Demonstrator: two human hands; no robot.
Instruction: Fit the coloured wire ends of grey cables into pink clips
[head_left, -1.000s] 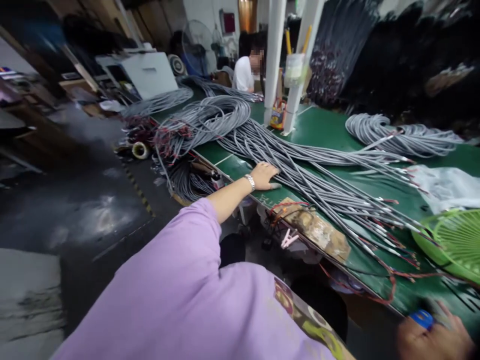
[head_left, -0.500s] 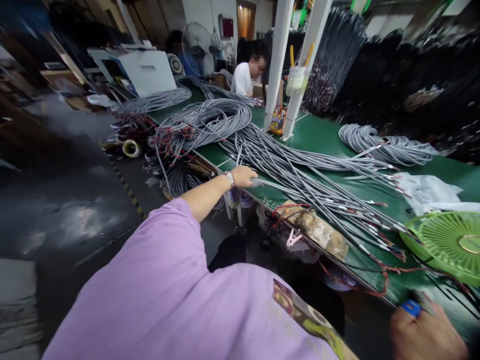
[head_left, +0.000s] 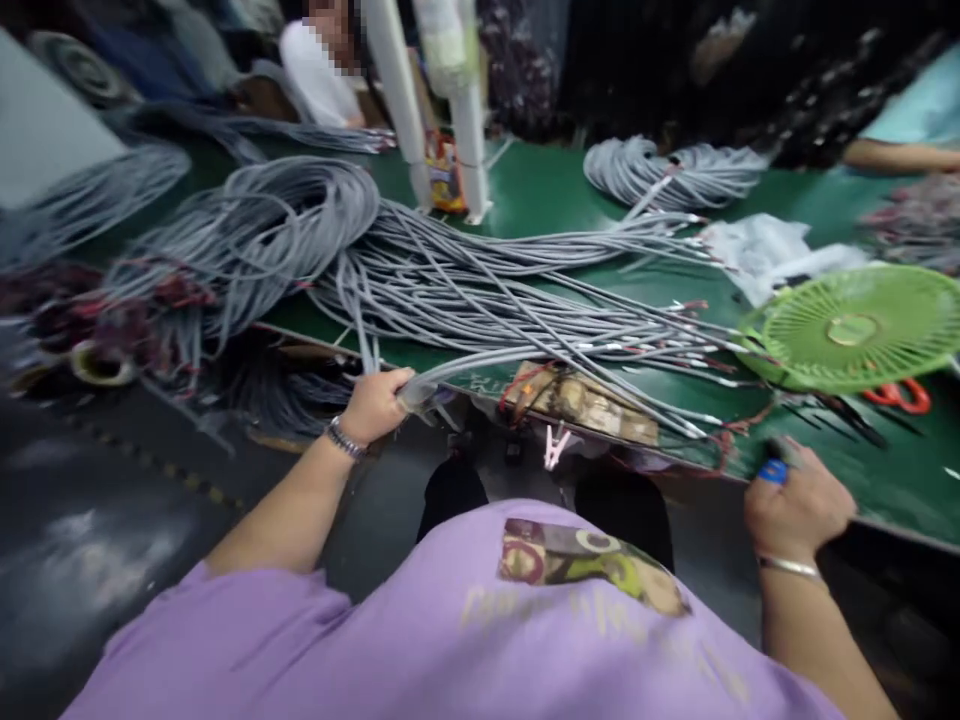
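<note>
My left hand (head_left: pixel 379 403) is closed round a grey cable (head_left: pixel 480 362) at the near edge of the green table (head_left: pixel 555 190). That cable runs from a spread of several long grey cables (head_left: pixel 510 300) with red wire ends that lies across the table. My right hand (head_left: pixel 799 505) sits at the table's near edge on the right, fingers curled on a small blue-tipped tool (head_left: pixel 772 470) that I cannot name. A brown taped block (head_left: pixel 581 400) with a pink clip (head_left: pixel 555 447) below it lies between my hands.
A green fan (head_left: pixel 855 328) lies at the right with red-handled scissors (head_left: pixel 896 394) beside it. Coiled grey cables (head_left: pixel 255 230) hang over the left edge. White posts (head_left: pixel 427 100) stand at the back. A seated person (head_left: pixel 319 60) and another person's arm (head_left: pixel 896 155) are at the far side.
My left hand closed on a grey cable and pulled it back to the table's near edge. My view swung right and down. My right hand rose into view.
</note>
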